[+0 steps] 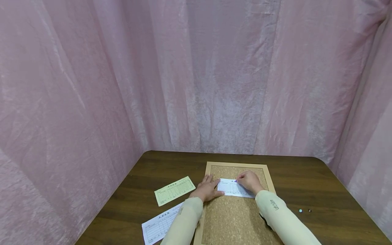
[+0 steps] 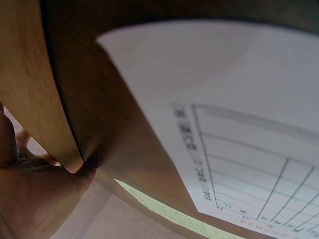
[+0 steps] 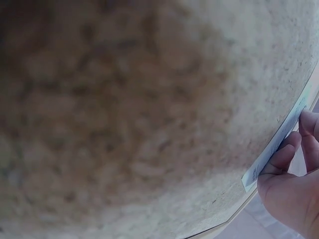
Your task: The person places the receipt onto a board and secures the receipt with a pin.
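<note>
While lying flat across the upper part of the cork board (image 1: 235, 217), the white slip (image 1: 233, 188) gets worked from both ends. Left hand (image 1: 207, 189) resting spread at the slip's left edge, straight fingers over the board's wooden frame (image 2: 30, 84), thumb touching the paper, so a loose grip, nothing actually clutched. Right hand (image 1: 250, 181) curled over the slip's top edge, fingertips bunched around something small and purple (image 1: 235, 181); can't really tell what it is. Right wrist view just shows blurry cork plus fingers (image 3: 291, 154) on the paper's edge. Out past the left grip, on the brown counter (image 1: 306, 183): a green form (image 1: 174, 190) and another white form (image 1: 160, 227). Well off past the right grip, two tiny pins (image 1: 304, 210).
</note>
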`<state>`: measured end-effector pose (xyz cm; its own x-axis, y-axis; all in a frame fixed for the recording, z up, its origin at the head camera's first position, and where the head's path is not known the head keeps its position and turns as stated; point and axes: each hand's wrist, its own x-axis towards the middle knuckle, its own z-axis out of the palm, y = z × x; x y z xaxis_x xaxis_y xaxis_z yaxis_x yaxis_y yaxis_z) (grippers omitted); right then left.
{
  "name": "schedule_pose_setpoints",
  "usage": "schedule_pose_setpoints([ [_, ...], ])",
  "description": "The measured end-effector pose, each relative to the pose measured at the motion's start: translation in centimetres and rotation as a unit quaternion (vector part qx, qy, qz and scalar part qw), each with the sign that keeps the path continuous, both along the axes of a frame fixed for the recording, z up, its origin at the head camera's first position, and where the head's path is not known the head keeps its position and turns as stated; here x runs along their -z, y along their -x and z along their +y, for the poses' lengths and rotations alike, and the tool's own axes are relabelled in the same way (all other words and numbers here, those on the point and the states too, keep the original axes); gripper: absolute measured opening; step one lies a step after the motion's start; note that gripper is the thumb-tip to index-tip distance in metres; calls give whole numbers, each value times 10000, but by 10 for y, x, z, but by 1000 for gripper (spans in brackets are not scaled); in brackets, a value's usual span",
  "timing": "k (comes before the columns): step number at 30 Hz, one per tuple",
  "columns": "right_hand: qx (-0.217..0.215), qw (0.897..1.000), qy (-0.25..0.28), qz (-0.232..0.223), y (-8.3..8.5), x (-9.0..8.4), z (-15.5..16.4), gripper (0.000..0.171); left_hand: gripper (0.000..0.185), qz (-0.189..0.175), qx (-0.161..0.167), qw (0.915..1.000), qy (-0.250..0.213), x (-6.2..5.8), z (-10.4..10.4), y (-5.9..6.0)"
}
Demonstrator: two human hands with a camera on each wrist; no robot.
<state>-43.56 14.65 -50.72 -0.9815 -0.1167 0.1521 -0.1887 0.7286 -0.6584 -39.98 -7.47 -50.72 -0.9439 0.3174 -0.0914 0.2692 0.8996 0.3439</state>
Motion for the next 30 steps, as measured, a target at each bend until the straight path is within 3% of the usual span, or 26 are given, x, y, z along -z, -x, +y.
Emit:
schedule_pose_setpoints([
  [10, -17, 9999, -122, -34, -4, -2, 0, 13, 71, -5, 5, 10000, 13, 2, 0, 1],
  [30, -141, 9989, -438, 87, -12, -8, 7, 6, 73, -132, -7, 9998, 131, -9, 2, 1],
])
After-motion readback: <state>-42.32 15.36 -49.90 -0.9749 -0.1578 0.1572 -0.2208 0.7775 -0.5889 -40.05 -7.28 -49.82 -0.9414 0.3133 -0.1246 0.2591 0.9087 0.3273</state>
